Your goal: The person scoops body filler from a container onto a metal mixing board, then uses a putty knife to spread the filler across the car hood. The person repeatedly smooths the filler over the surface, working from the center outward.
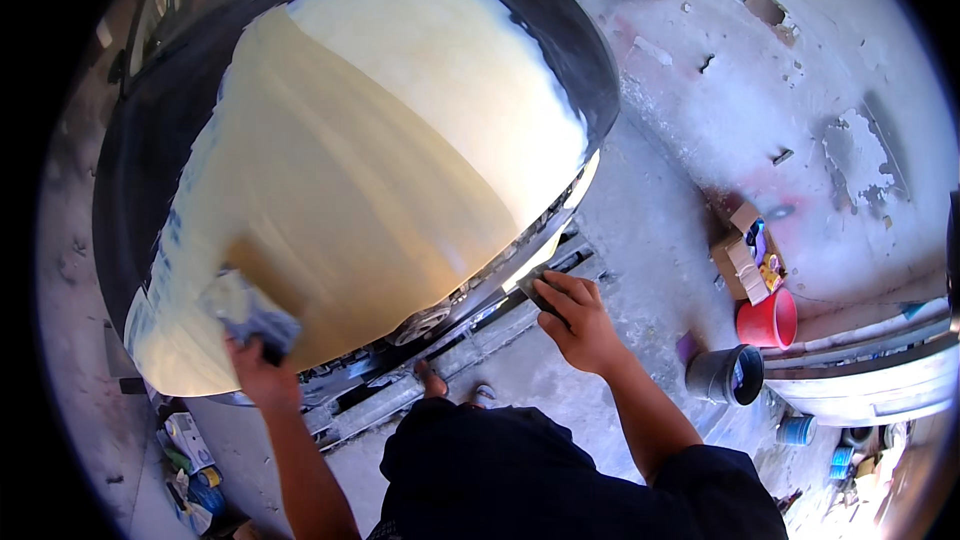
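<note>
A car bonnet [330,160] coated in cream-yellow filler lies in front of me, bare dark paint showing round its edges. My left hand [265,378] is closed on the dark handle end of a flat filler-smeared board [250,310], blurred by motion. The board is over the near left part of the coating; I cannot tell whether it touches. My right hand [580,328] grips a dark, flat scraper-like piece [533,285], off the bonnet's near right edge, above the car's open front.
On the right stand an open cardboard box [742,260], a red bucket [768,320] and a black bucket [725,376]. A pale car panel [870,385] lies beyond them. Assorted containers [195,460] sit at lower left. My feet [432,380] are close to the car's front.
</note>
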A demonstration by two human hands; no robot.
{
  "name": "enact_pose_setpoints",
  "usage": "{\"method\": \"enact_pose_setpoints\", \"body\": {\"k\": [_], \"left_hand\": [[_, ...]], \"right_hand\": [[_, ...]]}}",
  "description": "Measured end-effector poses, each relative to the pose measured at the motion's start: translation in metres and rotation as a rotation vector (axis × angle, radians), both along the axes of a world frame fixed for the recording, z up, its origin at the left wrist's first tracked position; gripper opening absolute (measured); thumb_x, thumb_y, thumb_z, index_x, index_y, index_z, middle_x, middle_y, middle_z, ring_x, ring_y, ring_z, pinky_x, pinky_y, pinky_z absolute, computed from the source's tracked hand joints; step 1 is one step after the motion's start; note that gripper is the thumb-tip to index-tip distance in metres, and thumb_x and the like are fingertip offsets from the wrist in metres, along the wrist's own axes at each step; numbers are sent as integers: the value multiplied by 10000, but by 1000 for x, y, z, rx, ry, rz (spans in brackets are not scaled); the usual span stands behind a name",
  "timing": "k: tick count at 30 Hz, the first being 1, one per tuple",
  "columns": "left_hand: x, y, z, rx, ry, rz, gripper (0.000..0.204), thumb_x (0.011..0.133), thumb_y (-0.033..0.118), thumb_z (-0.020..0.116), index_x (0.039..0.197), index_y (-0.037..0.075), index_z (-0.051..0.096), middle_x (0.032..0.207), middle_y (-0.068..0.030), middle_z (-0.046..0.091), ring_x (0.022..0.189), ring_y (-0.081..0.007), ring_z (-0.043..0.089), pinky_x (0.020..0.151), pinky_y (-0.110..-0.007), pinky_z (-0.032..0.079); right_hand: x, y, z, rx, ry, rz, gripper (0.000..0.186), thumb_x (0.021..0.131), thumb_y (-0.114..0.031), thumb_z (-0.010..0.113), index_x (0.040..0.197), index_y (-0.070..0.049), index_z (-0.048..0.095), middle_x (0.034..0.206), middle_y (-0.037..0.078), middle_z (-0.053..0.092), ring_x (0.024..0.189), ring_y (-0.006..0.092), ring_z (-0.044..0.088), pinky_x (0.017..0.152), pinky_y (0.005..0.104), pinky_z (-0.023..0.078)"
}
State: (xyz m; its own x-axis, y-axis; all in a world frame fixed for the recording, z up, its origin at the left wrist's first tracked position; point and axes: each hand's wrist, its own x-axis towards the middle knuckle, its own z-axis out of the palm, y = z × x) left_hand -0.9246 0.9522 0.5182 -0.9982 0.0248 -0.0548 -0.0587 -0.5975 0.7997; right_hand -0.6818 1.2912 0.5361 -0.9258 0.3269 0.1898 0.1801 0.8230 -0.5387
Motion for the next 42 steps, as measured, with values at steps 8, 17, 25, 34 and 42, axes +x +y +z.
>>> {"method": "enact_pose_setpoints", "body": {"k": [8,17,25,34,42], "left_hand": [[115,125,43,234,-89,-505,580,765,-31,420,1339,3,340,1235,-158,504,1135,-269,510,996,-409,386],[106,104,55,144,86,-502,594,757,-28,398,1347,-17,328,1314,-156,445,1228,-267,432,1060,-398,308],[89,95,49,63,75,-439,586,762,-53,406,1342,-26,326,1323,-166,433,1245,-269,413,1065,-393,288],[82,97,34,-5,99,-461,572,785,-43,400,1351,-13,320,1335,-158,424,1247,-263,410,1068,-400,286],[94,117,28,-50,48,-501,575,812,-73,417,1369,30,313,1337,-150,427,1238,-264,426,1058,-430,311]], "right_hand": [[-30,-57,46,-727,503,613,462,810,-81,642,1261,-63,541,1321,149,442,1208,308,433,954,391,381],[-33,-33,-8,-26,251,236,511,730,-169,703,1214,-96,558,1267,125,478,1118,330,463,934,449,373],[-65,9,-21,37,-114,-437,463,864,-263,530,1308,-152,454,1341,79,412,1115,381,414,933,496,365],[-48,-61,-25,-38,-26,-225,477,809,-198,595,1271,-140,492,1277,100,448,1080,382,423,910,488,379],[-21,-54,6,-62,213,-141,419,772,-128,644,1184,-77,582,1197,150,498,1065,368,452,909,428,402]]}}
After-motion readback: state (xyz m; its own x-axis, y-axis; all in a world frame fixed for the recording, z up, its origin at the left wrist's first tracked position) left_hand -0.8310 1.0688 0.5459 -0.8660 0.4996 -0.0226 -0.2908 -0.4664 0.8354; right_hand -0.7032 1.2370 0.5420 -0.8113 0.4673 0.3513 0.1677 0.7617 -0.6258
